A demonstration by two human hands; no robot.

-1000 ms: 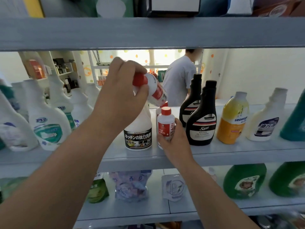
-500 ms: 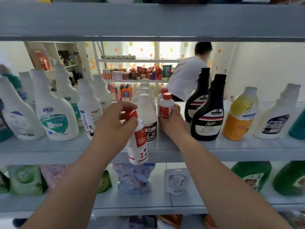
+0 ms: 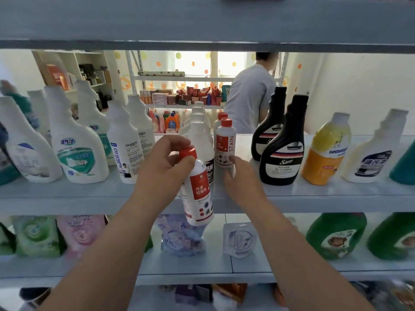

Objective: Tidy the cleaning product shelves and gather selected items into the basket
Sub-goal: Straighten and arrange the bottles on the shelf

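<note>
Left hand (image 3: 164,173) holds stain bottle (image 3: 198,194); right hand (image 3: 244,178) touches shelved bottle (image 3: 224,144).

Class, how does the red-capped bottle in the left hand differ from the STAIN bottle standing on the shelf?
The held bottle hangs tilted, off the shelf, gripped at its cap by the left hand; the shelf bottle stands upright, right hand touching its base. The held bottle's label shows Chinese characters; the shelf bottle's reads STAIN. Both are white, red-capped.

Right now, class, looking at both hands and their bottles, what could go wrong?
The left hand grips the held bottle only near its red cap, in front of the shelf; it could slip and fall. The right hand holds the STAIN bottle low down; it might tip against the black bottle beside it.
</note>
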